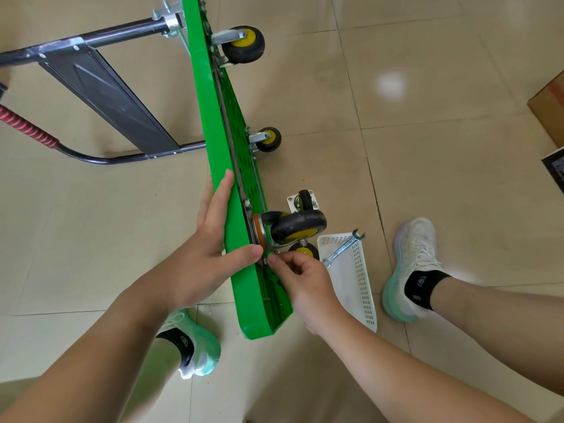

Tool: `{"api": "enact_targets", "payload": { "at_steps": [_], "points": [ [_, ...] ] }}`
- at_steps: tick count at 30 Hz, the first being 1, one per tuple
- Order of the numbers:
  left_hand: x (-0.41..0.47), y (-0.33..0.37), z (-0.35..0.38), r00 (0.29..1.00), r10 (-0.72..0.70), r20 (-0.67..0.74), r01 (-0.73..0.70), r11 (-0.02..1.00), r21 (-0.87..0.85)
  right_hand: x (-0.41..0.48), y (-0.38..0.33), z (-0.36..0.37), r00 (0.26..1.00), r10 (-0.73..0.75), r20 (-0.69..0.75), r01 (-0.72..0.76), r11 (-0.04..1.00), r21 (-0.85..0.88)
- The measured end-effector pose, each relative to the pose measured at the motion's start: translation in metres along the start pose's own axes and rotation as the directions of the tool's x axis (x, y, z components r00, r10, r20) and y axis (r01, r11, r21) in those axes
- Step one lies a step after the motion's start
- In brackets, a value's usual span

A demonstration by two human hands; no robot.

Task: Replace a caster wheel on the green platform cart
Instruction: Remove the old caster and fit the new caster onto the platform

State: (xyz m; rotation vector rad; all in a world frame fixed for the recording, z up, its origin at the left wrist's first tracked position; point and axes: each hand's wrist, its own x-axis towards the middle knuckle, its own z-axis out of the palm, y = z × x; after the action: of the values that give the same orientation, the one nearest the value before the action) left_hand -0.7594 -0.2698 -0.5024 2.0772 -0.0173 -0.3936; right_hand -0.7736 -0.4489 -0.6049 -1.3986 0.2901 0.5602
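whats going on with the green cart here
A person has the green platform cart tipped on its edge on the tiled floor. The left hand lies flat against the deck to steady it. The right hand pinches a small fastener at the mounting plate of the near caster; whether it is a nut or a bolt is unclear. A loose caster lies on the floor behind, and a wrench rests across a white basket.

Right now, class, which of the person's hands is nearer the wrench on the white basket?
Right. The right hand pinches a small fastener by the caster, just left of the wrench; the left hand rests on the green cart, farther left.
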Motion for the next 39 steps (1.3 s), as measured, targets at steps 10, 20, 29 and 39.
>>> {"api": "enact_targets", "payload": {
  "at_steps": [10,20,29,39],
  "points": [
    [0.0006,0.0008,0.0005,1.000,-0.006,0.008,0.006,1.000,-0.010,-0.0026,-0.0036,0.0035,0.999,0.023,0.036,-0.023,1.000,-0.014],
    [0.0005,0.0000,0.0006,1.000,0.002,-0.002,-0.002,1.000,-0.003,-0.0042,0.0001,-0.0037,0.999,-0.009,0.038,0.007,0.998,0.056],
    [0.0009,-0.0012,0.0009,1.000,0.013,0.000,-0.013,1.000,-0.002,-0.0032,-0.0030,-0.0004,0.997,0.057,0.046,-0.061,0.992,0.107],
    [0.0010,-0.0028,0.0009,1.000,0.008,0.003,-0.008,1.000,-0.011,-0.0053,-0.0031,-0.0005,1.000,0.017,0.011,-0.017,0.998,0.061]
  ]
}}
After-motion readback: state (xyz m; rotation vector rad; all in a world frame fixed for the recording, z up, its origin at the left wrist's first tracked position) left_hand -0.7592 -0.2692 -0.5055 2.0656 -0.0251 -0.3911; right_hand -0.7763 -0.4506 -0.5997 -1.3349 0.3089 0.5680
